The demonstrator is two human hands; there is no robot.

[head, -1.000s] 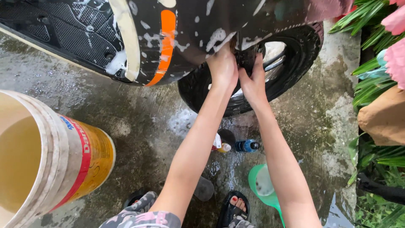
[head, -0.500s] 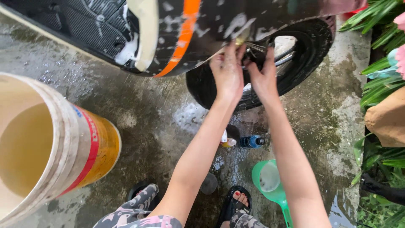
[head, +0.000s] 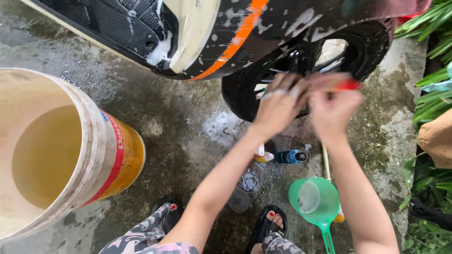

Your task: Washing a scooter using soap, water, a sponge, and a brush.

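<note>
Wet concrete ground (head: 179,122), outdoors; soapy scooter (head: 245,28) at 12; bucket (head: 61,150) at 9; left hand (head: 278,106), right hand (head: 332,106) together, blurred, grip unclear.

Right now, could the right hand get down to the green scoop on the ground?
Probably yes. The green scoop lies in the open beside the right forearm, nothing over it. But the right hand seems to hold something red, blurred.

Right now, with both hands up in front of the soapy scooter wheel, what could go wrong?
The left hand and right hand are blurred, so the grip on the red-tipped item cannot be judged; with suds about, it might slip. The bottles and green scoop lie close to the sandalled feet on wet concrete: a step could knock them or slide. The water bucket stands near the left leg and could be bumped.
</note>
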